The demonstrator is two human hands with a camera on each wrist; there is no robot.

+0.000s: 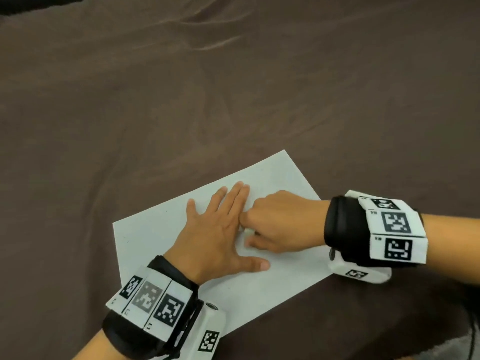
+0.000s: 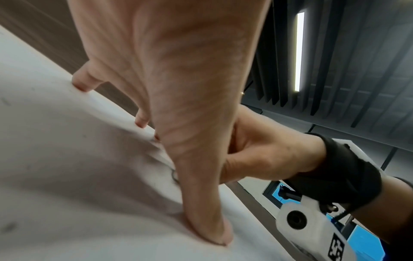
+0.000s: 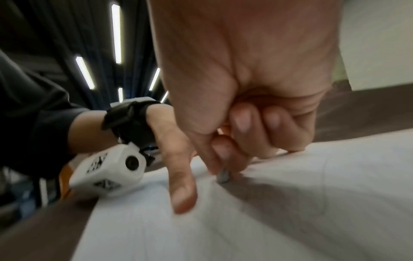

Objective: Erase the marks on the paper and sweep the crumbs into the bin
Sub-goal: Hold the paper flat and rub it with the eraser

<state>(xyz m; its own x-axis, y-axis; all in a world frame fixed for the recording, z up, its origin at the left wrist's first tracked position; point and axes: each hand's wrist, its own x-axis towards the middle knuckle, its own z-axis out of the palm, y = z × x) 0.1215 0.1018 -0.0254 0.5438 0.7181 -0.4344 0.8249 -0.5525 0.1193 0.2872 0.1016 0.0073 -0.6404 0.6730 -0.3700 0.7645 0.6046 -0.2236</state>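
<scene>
The right hand (image 1: 278, 224) pinches a small eraser (image 3: 223, 176) against the paper (image 1: 285, 178), at 3 o'clock of the left hand (image 1: 215, 237), which lies spread flat, pressing the sheet onto brown cloth (image 1: 181, 100). A faint pencil mark (image 2: 174, 174) shows beside its thumb.

Head view looks steeply down from above at the white paper sheet (image 1: 259, 287) on brown cloth (image 1: 181, 100), moderately near. Both wrist views sit low, very close, angled across the sheet and up toward ceiling lights. All three share the sheet; each wrist view shows the opposite hand.
</scene>
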